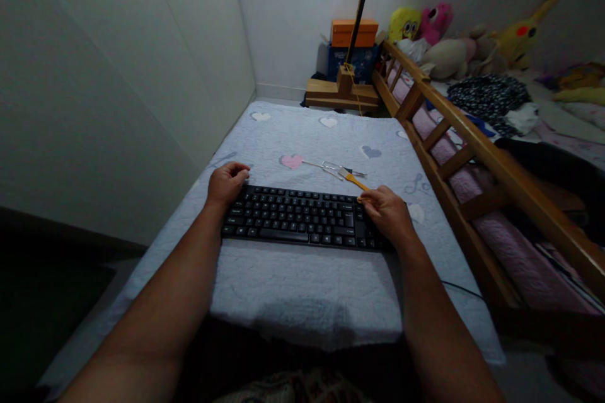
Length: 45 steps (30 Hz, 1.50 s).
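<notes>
A black keyboard (293, 215) lies flat across the cloth-covered table. My left hand (227, 184) rests by its far left corner, fingers curled in and thumb close to them, with nothing visible in the grip. At the keyboard's right end, my right hand (388, 211) is closed around the yellow handle of a small brush (355, 180). The brush points away and to the left, its pale bristles beyond the keyboard's far edge. Close to the bristles lie a few thin tools (331, 167), some light and one dark-tipped, too small to name surely.
A light blue cloth with heart patterns (307, 289) covers the table. On the right runs a wooden bed rail (454, 119), with plush toys and clothes behind it. A pale panel wall (142, 75) borders the left. Boxes (353, 33) and a wooden stand (326, 93) sit beyond the table.
</notes>
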Motion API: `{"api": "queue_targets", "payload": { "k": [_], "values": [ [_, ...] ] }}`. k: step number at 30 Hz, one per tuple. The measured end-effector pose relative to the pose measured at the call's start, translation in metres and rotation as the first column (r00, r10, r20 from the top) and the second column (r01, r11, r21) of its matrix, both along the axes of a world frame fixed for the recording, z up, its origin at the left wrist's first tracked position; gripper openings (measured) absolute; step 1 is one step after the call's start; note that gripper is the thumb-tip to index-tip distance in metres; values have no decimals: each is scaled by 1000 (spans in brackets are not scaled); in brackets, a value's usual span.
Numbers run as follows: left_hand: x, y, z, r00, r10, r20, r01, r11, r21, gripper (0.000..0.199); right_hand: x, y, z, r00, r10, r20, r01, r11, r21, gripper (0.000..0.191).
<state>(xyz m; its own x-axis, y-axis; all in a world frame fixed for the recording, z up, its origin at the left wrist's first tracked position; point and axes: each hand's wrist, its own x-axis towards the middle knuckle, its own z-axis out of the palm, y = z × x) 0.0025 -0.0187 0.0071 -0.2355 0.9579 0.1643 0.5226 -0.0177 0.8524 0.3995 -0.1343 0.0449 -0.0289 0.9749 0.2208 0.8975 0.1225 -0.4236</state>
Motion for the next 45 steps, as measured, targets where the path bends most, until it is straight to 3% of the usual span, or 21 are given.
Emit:
{"api": "queue_targets", "payload": {
  "k": [10,15,20,35,45],
  "values": [
    [-2,2,-4,1000,-5,-24,4,1000,-11,21,17,1,-2,996,-71,49,69,997,44,17],
    [-3,3,-4,999,-4,-36,3,1000,-14,24,5,1,-1,999,-9,-37,11,999,51,19],
    [-2,4,-4,999,1,-32,-1,1000,-11,25,-4,0,-2,1000,28,11,-28,999,15,19],
    [-1,0,0,999,7,-43,-8,1000,-25,23,28,-1,-2,985,-116,128,113,993,33,17],
    [-1,2,-3,999,2,-45,-2,1000,-9,23,4,-1,-3,1000,1,28,-2,999,40,18]
  ]
}}
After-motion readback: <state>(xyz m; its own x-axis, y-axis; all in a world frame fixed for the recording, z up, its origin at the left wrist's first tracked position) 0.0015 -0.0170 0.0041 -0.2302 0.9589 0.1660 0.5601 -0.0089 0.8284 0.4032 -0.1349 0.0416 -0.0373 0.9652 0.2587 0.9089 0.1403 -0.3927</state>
